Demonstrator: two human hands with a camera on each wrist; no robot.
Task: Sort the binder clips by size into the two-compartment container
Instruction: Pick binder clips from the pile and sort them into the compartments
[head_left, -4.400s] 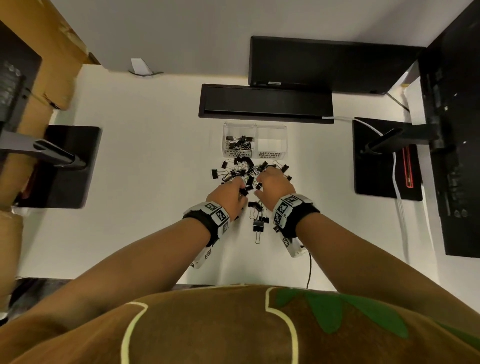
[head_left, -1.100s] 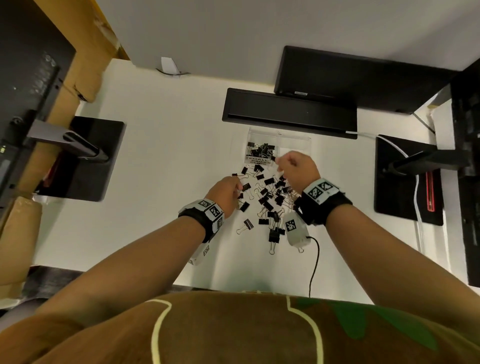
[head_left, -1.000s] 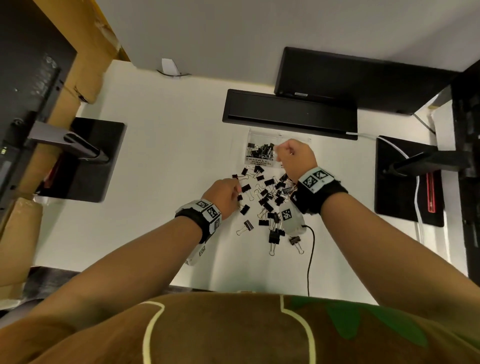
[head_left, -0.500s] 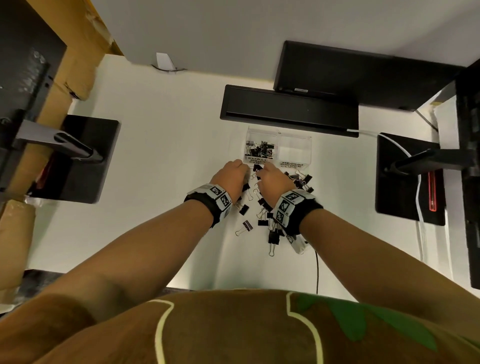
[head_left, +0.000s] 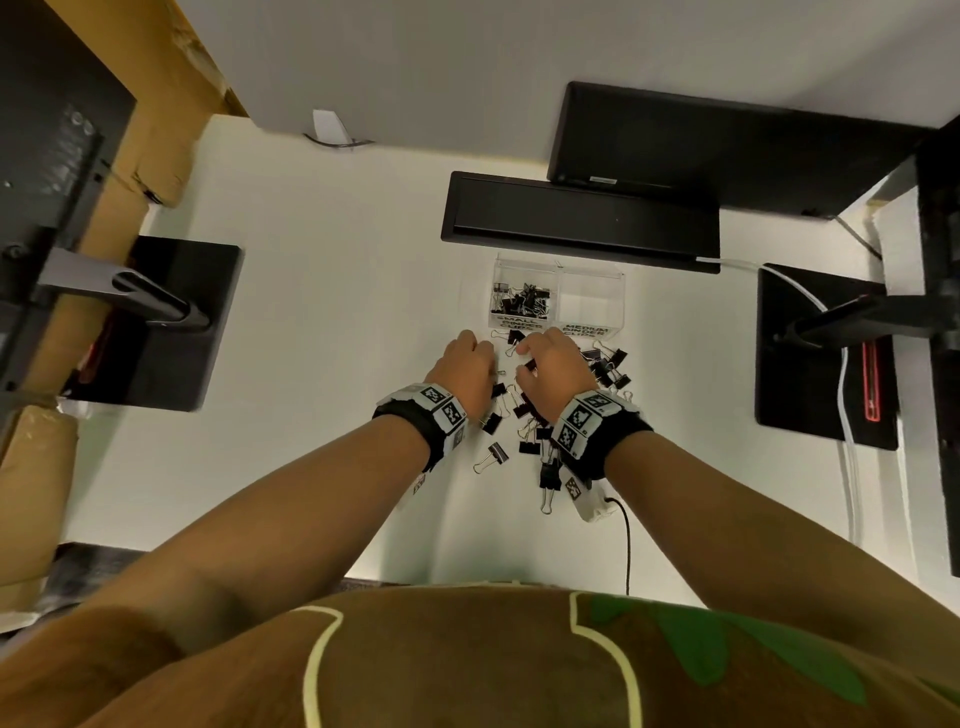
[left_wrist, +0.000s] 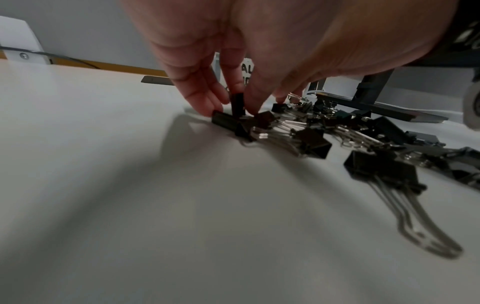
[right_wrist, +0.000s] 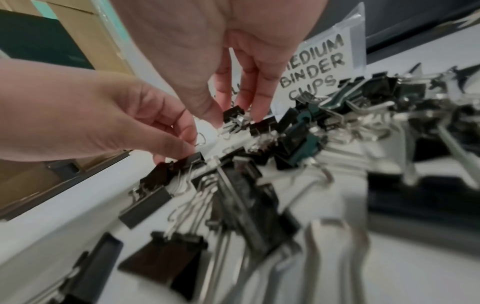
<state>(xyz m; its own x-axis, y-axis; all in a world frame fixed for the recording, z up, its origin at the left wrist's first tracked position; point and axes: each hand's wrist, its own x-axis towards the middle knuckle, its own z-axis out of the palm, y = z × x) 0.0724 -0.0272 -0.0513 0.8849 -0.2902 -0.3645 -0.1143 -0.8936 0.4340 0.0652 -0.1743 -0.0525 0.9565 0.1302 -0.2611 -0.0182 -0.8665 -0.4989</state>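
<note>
both hands in clip pile (head_left: 540, 415) at 6 o'clock of container (head_left: 558, 301). right hand (right_wrist: 233, 67) fingers pinch small clip (right_wrist: 233, 115); left hand (left_wrist: 246, 51) fingers pinch clip (left_wrist: 237, 105). risk: tangled wire handles drag neighbours, medium clip lands in small side.

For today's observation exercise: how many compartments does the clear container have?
2. The compartment labelled small is on the left, with clips inside; the compartment labelled medium is on the right, beside it. None appears hidden.
</note>
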